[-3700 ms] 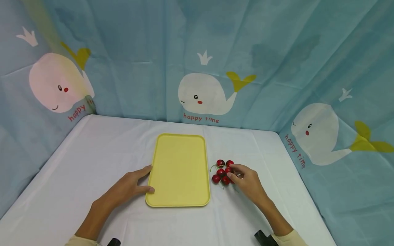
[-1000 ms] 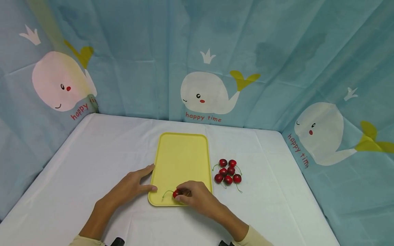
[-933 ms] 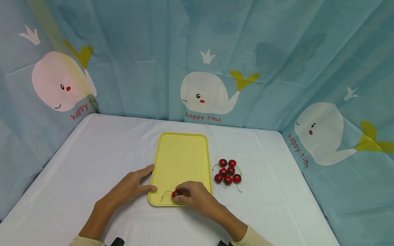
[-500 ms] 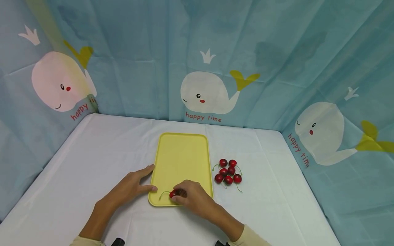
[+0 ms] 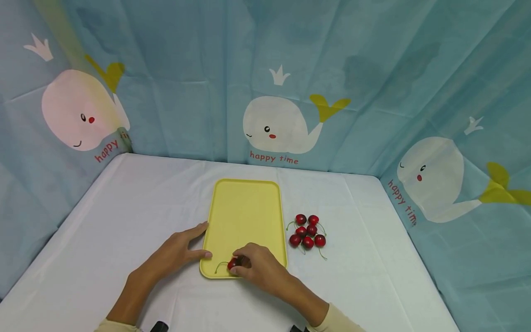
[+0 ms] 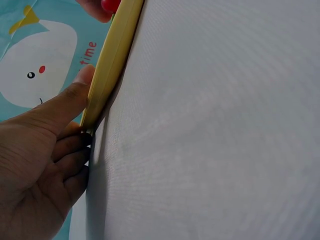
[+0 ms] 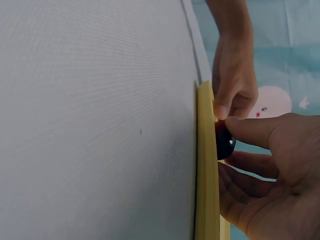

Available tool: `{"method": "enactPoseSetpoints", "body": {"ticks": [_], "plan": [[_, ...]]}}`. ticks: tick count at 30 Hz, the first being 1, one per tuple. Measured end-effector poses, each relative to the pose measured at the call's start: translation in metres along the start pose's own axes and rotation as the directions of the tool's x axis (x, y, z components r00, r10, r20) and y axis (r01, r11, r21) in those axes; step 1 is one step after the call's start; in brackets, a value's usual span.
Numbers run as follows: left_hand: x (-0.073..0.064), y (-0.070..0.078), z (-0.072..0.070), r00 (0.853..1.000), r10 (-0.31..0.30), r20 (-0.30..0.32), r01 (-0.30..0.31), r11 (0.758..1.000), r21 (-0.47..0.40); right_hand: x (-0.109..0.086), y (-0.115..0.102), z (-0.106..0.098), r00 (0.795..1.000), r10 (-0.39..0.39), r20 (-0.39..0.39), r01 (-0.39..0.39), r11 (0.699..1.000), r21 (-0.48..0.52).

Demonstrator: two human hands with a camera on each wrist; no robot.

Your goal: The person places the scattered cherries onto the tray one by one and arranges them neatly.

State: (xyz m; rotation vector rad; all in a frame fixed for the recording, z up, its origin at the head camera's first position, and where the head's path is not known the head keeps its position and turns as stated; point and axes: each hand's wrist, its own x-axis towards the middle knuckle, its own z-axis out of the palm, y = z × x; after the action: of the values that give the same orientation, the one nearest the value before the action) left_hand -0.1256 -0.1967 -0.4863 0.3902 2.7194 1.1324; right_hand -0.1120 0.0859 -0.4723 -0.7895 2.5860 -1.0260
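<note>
A yellow tray (image 5: pixel 244 221) lies on the white cloth. My left hand (image 5: pixel 174 251) grips its left edge; in the left wrist view the thumb (image 6: pixel 70 102) overlaps the rim and the other fingers curl against the side. Over the tray's near left part, my right hand (image 5: pixel 259 267) pinches a dark red cherry (image 5: pixel 232 264) between thumb and fingers. The cherry's green stem points left. In the right wrist view, the cherry (image 7: pixel 225 141) is at the tray surface, partly covered by the thumb.
Several cherries (image 5: pixel 308 243) with green stems lie clustered on the white cloth (image 5: pixel 365 267) just right of the tray. A blue curtain (image 5: pixel 178 92) printed with whales stands behind and on both sides of the table.
My right hand has left the cherry cluster and carried one cherry over to the tray's near left part, shifting it slightly left lately. My left hand stays at the tray edge.
</note>
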Motion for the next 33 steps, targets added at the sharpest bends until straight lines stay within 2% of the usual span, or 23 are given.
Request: {"method": "enactPoseSetpoints", "body": {"ticks": [9,15,21,26,33], "plan": [[0.0,0.0,0.0,1.0,0.005,0.001,-0.005,1.0,0.002,-0.004,0.003,-0.005,1.0,0.016,-0.005,-0.015,0.998,0.061],[0.001,0.001,0.0,1.0,-0.005,0.001,0.005,1.0,0.007,-0.007,0.01,-0.008,0.999,0.036,-0.018,-0.033,0.989,0.145],[0.001,0.0,0.001,1.0,0.005,-0.009,-0.005,1.0,0.014,-0.014,0.016,-0.016,0.997,0.025,-0.072,-0.01,0.979,0.205],[0.001,-0.001,0.001,1.0,0.002,-0.01,-0.002,1.0,0.014,-0.019,0.022,-0.025,0.991,0.013,-0.13,0.016,0.975,0.222],[0.0,0.0,0.001,1.0,-0.003,-0.005,0.003,1.0,0.006,-0.027,0.03,-0.038,0.983,0.035,-0.181,0.007,0.974,0.229]]}}
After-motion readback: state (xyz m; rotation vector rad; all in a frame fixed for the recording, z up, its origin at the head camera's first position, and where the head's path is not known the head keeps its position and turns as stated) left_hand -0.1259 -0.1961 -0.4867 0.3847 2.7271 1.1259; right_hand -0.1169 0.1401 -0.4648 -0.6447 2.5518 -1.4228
